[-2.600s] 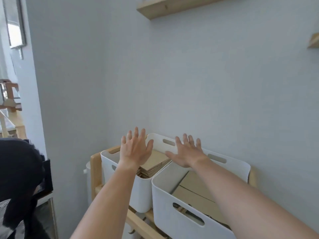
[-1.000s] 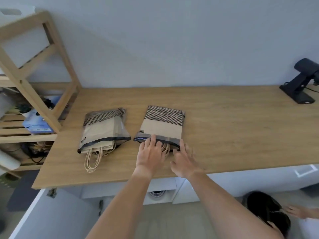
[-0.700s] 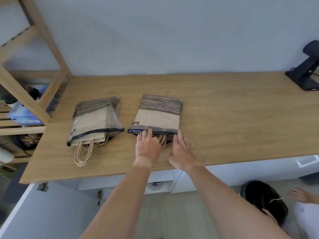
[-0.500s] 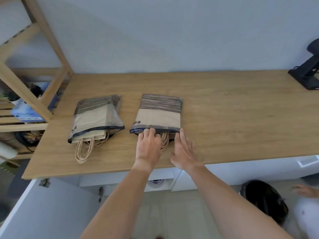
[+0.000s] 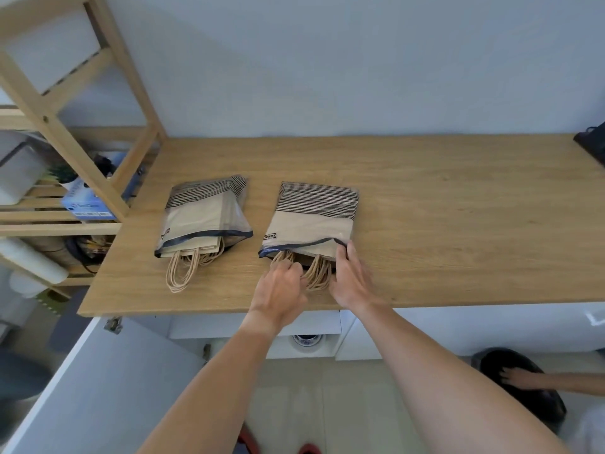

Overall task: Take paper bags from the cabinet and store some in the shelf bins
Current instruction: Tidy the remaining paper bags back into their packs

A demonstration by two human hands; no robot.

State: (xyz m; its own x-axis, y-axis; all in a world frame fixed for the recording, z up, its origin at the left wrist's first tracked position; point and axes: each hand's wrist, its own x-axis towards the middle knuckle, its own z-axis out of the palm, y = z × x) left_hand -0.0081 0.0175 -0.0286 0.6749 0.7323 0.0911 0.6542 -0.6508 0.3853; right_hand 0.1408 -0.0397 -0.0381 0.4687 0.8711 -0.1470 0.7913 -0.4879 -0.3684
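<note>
Two clear plastic packs of brown paper bags with black stripes lie on the wooden countertop (image 5: 442,204). The left pack (image 5: 203,214) rests untouched, its twine handles spilling toward me. At the open mouth of the right pack (image 5: 311,217), my left hand (image 5: 281,286) is curled around the twine handles (image 5: 317,271) sticking out. My right hand (image 5: 352,276) pinches the pack's plastic opening at its right corner.
A wooden shelf unit (image 5: 65,132) stands at the left with a white bin (image 5: 16,172) and a blue box (image 5: 88,204). An open white cabinet door (image 5: 82,381) is below left. Another person crouches at the lower right (image 5: 523,378). A black device (image 5: 592,142) sits at the counter's far right.
I have turned from the shelf bins to the counter. My left hand has closed on the right pack's handles, and my right hand has moved onto the plastic opening.
</note>
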